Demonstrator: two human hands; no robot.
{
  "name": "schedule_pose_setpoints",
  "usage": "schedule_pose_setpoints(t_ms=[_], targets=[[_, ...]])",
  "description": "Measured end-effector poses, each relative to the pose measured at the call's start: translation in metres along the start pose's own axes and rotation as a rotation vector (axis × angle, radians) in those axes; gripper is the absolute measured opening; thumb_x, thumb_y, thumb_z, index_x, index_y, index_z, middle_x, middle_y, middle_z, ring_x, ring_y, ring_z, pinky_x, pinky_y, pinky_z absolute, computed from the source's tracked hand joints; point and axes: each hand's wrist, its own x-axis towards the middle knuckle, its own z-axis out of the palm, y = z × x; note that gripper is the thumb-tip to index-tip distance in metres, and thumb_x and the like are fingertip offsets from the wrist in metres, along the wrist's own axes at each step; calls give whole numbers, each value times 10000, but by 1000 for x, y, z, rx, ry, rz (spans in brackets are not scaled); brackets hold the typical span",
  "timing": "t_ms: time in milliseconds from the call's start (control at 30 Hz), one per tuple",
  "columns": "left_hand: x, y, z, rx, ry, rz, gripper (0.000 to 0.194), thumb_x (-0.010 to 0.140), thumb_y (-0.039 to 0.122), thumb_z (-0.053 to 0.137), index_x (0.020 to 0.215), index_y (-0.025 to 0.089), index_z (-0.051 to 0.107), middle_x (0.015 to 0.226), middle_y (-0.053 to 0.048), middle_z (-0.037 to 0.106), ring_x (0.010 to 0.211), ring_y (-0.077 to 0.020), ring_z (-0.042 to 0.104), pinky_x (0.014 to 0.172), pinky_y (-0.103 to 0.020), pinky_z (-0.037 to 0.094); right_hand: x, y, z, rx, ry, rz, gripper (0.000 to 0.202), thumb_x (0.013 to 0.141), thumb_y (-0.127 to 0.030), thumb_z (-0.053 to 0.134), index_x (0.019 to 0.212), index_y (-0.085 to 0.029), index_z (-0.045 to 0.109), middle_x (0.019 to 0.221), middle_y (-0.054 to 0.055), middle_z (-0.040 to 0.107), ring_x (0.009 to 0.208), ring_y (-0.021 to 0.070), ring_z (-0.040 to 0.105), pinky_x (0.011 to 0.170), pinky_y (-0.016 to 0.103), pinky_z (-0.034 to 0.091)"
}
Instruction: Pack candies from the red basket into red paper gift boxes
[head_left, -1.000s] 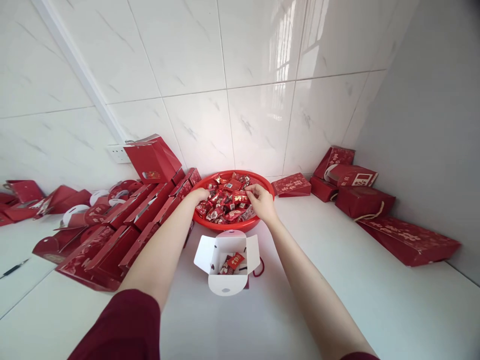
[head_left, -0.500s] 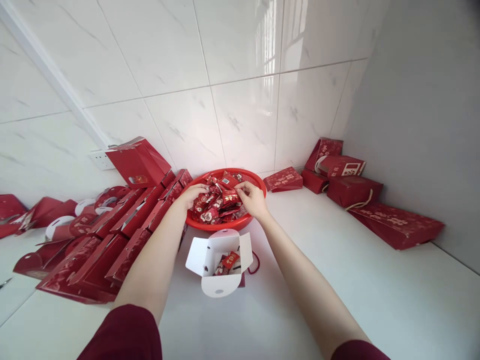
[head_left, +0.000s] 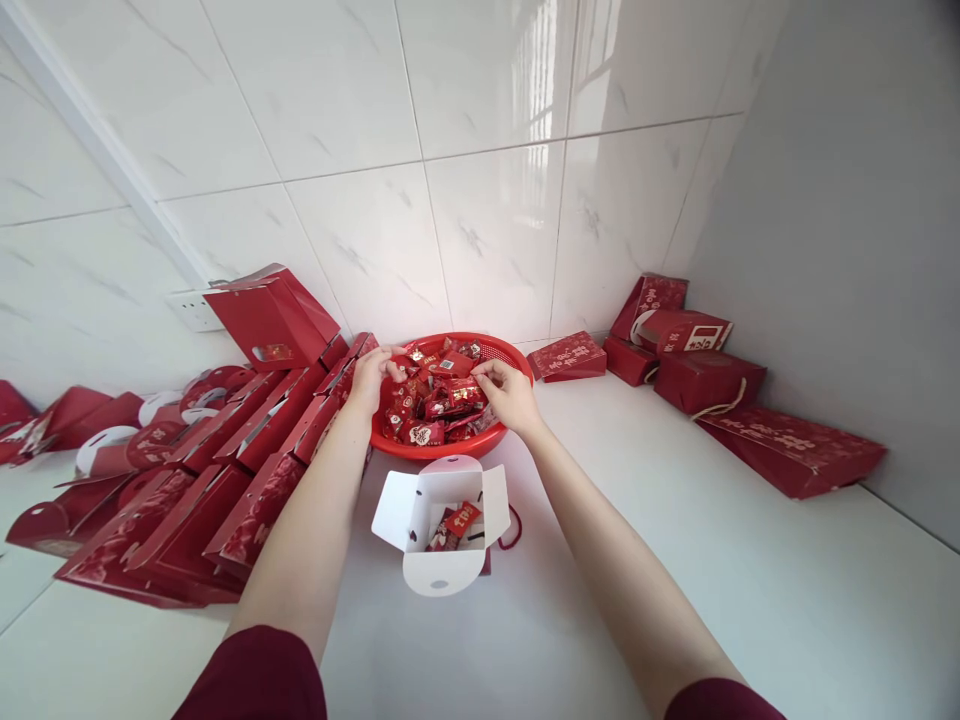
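A red plastic basket [head_left: 450, 453] near the wall holds a heap of red wrapped sweets [head_left: 427, 398]. My left hand [head_left: 373, 378] is at the basket's left rim, fingers apart and curved, with nothing seen in them. Over the right part of the heap is my right hand [head_left: 504, 392], its thumb and finger closed at a red packet [head_left: 459, 395]. Just in front of the basket stands an open white-lined box [head_left: 441, 574] with its flaps spread. A few red packets [head_left: 459, 520] lie inside it.
Rows of red boxes [head_left: 247, 430] fill the left side, one tilted on top [head_left: 274, 320]. Several red boxes [head_left: 709, 380] lie at the right by the grey wall. A flat red box [head_left: 568, 358] is right of the basket. A socket [head_left: 193, 311] is on the tiled wall.
My left hand has moved a little left and up, away from the sweets. My right hand has shifted slightly right. Some sweets in the heap lie differently.
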Motion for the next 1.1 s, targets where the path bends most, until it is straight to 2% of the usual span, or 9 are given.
schedule_pose_setpoints(t_ms=[67, 133, 300, 400, 467, 600, 700, 833, 1100], targets=[[0, -5, 3, 87, -19, -19, 271, 783, 339, 568, 939, 157, 695, 505, 14, 601, 620, -193, 654, 819, -344, 513, 0, 0, 0, -5, -5, 4, 181, 874, -310, 508, 925, -233, 665, 882, 2, 720, 749, 173, 644, 720, 293, 487], [-2, -7, 8, 175, -95, -63, 220, 684, 301, 708, 858, 167, 714, 591, -1, 655, 681, -201, 660, 812, -320, 502, -1, 0, 0, -9, -8, 8, 186, 873, -315, 512, 934, -233, 667, 885, 6, 720, 755, 177, 645, 728, 298, 489], [-8, -6, 14, 318, -350, -196, 366, 463, 220, 862, 808, 181, 746, 837, -51, 741, 831, -259, 673, 787, -314, 501, -2, -1, 0, -5, -9, 19, 189, 864, -327, 525, 931, -227, 670, 888, 15, 721, 763, 186, 647, 740, 311, 494], [-9, -6, 11, 353, -401, -210, 485, 416, 219, 892, 882, 190, 760, 877, -51, 741, 873, -269, 669, 803, -314, 495, -2, -1, 1, 6, -7, 26, 187, 859, -331, 534, 928, -226, 672, 883, 16, 723, 760, 188, 650, 738, 314, 498], [-8, -8, 10, 359, -392, -192, 500, 418, 248, 901, 896, 194, 764, 894, -47, 738, 910, -270, 665, 829, -312, 488, -1, 0, 1, 25, 2, 31, 198, 864, -337, 528, 944, -222, 668, 904, 24, 725, 779, 191, 656, 743, 315, 502], [-7, -11, 9, 334, -350, -133, 406, 504, 343, 881, 866, 192, 773, 941, -42, 740, 973, -271, 655, 879, -316, 476, 0, 2, 1, 80, 17, 34, 217, 872, -350, 514, 963, -209, 653, 945, 39, 726, 821, 191, 663, 775, 314, 507], [-9, -10, 10, 298, -301, -90, 380, 568, 420, 852, 843, 170, 777, 883, -44, 746, 929, -271, 665, 864, -326, 481, 0, 2, 1, 112, 25, 35, 228, 870, -359, 514, 965, -199, 646, 965, 51, 725, 841, 193, 664, 788, 316, 508], [-13, -4, 11, 236, -201, -34, 430, 673, 518, 777, 926, 170, 779, 906, -42, 754, 878, -249, 675, 819, -319, 490, 0, 1, 1, 134, 33, 36, 236, 867, -364, 517, 971, -192, 641, 979, 63, 724, 860, 200, 666, 800, 322, 509], [-24, 8, 16, 167, -56, -7, 406, 633, 505, 812, 871, 177, 789, 805, -6, 746, 811, -216, 678, 775, -286, 494, -1, 1, 1, 125, 24, 29, 246, 867, -378, 519, 970, -193, 644, 971, 63, 721, 840, 200, 663, 770, 319, 512]])
